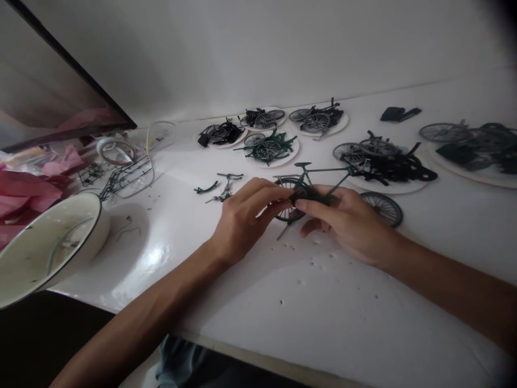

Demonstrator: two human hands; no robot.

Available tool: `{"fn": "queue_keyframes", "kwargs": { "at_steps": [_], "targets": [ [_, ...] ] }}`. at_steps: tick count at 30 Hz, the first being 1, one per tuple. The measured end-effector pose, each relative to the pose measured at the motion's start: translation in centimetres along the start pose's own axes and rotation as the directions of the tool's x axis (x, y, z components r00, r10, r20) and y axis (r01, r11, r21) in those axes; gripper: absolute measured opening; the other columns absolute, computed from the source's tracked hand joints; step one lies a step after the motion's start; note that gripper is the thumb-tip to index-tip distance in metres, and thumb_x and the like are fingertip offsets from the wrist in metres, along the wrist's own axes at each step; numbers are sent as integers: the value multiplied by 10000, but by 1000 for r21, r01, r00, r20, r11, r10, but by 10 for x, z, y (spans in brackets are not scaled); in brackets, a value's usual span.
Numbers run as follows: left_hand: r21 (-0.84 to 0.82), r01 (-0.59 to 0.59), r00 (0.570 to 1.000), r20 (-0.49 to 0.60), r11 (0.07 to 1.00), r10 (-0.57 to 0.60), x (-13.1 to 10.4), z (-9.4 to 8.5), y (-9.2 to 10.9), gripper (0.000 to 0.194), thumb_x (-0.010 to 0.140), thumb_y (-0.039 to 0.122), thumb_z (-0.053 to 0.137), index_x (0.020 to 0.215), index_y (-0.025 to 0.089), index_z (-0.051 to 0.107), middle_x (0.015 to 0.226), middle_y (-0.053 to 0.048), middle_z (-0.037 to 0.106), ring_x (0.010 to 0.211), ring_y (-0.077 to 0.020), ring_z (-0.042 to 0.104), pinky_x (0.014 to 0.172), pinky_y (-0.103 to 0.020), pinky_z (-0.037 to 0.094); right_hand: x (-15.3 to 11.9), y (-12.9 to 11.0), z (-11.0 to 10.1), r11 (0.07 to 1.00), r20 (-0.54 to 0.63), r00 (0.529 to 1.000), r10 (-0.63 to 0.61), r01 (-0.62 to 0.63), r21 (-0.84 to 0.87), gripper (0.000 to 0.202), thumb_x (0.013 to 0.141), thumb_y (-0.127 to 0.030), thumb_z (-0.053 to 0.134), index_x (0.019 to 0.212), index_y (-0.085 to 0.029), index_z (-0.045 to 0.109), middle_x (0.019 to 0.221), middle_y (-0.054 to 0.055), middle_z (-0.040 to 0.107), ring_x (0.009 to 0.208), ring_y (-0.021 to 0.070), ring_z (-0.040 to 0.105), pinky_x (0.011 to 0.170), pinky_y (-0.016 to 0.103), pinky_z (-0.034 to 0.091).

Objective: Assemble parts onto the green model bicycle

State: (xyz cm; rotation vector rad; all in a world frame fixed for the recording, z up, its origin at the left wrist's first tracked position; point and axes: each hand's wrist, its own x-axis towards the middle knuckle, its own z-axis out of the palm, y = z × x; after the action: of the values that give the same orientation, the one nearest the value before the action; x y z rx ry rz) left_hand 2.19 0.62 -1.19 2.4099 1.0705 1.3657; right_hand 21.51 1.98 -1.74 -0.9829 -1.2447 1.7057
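Note:
Both hands meet on a small dark green model bicycle (328, 171) above the white table. My left hand (251, 210) has its fingers pinched at the bicycle's rear wheel area, close to the pedals. My right hand (343, 218) is closed around the lower frame, its thumb pressed near the crank. The fingers hide part of the frame and one wheel. A loose-looking wheel (383, 208) shows beside my right wrist; whether it is joined to the frame I cannot tell. Left of my left hand lie small green parts, among them a curved mudguard-like piece (207, 187).
Several white plates hold model bicycle parts, one with green parts (270, 148) and one with black parts (388, 161). A dark piece (398, 114) lies at the back right. At left stand a white enamel basin (95, 226), wire pieces (129, 175) and pink wrapping (28, 194).

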Motion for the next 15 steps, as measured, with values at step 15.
{"fn": "queue_keyframes", "kwargs": {
  "at_steps": [15],
  "targets": [
    [-21, -2, 997, -80, 1000, 0, 2, -6, 5, 120, 826, 88, 737, 885, 194, 737, 911, -11, 763, 805, -132, 676, 727, -314, 534, 0, -1, 1, 1000, 14, 1000, 3, -3, -5, 90, 832, -286, 715, 876, -215, 751, 929, 36, 709, 742, 141, 660, 618, 238, 606]
  ]
}}
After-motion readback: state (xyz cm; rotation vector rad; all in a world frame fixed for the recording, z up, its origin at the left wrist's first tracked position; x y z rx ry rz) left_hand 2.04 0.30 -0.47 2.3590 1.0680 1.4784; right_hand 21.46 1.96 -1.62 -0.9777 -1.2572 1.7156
